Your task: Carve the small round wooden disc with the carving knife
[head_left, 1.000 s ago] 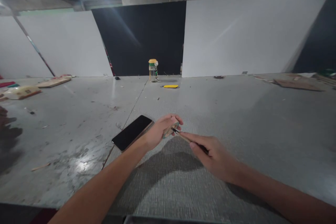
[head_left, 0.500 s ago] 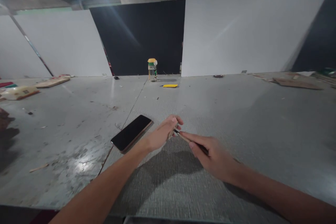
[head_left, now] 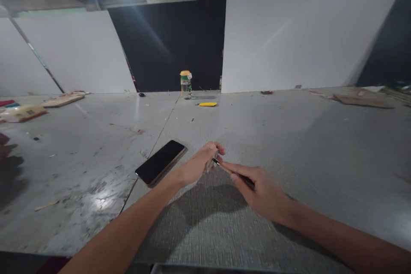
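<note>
We are pinching a small wooden piece (head_left: 212,162) in our left hand (head_left: 195,166), grip clenched, just above the grey surface (head_left: 289,137) near its front edge. It looks light and stiff, best taken by its edges. Our right hand (head_left: 260,190) is gripping a thin pencil-like tool (head_left: 229,170), its tip touching the piece. Both forearms are reaching forward, wrists low. A phone (head_left: 160,162) is lying just left.

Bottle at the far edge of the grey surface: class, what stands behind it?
Behind the bottle stands a black panel, flanked by white boards. A yellow tool lies in front, to its right. The panel hides whatever is beyond.
</note>
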A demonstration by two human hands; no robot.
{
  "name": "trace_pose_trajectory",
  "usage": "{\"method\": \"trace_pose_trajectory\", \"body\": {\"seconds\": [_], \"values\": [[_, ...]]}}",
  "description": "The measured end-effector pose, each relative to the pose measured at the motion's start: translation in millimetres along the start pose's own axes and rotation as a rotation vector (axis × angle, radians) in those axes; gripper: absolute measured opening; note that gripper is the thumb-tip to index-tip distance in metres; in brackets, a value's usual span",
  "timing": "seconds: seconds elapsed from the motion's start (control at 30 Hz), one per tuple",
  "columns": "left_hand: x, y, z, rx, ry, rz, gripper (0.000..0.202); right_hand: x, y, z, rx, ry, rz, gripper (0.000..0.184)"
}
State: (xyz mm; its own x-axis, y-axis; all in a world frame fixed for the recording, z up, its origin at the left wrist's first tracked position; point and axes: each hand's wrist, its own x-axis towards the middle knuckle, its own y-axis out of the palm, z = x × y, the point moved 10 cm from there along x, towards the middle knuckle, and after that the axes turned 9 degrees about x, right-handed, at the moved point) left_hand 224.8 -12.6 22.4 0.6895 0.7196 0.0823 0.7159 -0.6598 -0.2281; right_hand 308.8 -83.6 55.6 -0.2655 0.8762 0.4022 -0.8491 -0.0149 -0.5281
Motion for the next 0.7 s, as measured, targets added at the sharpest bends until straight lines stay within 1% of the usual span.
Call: {"method": "trace_pose_trajectory", "body": {"seconds": [0.1,0.2,0.33,0.47,0.7], "values": [[0.8,0.4,1.8,-0.041,-0.003,0.005,0.043,-0.7,2.1,-3.8,0.014,0.001,0.023,0.039],[1.1,2.7,-2.4,-0.096,0.022,0.024,0.043,-1.5,4.3,-6.8,0.003,0.005,0.047,0.040],[0.1,5.1,-7.9,-0.112,0.029,0.040,0.043,-1.8,2.0,-3.6,-0.014,-0.011,0.023,0.039],[-0.4,5.9,-10.0,-0.122,0.032,0.047,0.043,-2.3,5.3,-3.6,-0.031,-0.009,0.049,0.040],[-2.1,13.5,-9.5,-0.264,-0.032,0.115,0.041,-5.2,8.3,-6.9,-0.076,-0.038,0.061,0.041]]}}
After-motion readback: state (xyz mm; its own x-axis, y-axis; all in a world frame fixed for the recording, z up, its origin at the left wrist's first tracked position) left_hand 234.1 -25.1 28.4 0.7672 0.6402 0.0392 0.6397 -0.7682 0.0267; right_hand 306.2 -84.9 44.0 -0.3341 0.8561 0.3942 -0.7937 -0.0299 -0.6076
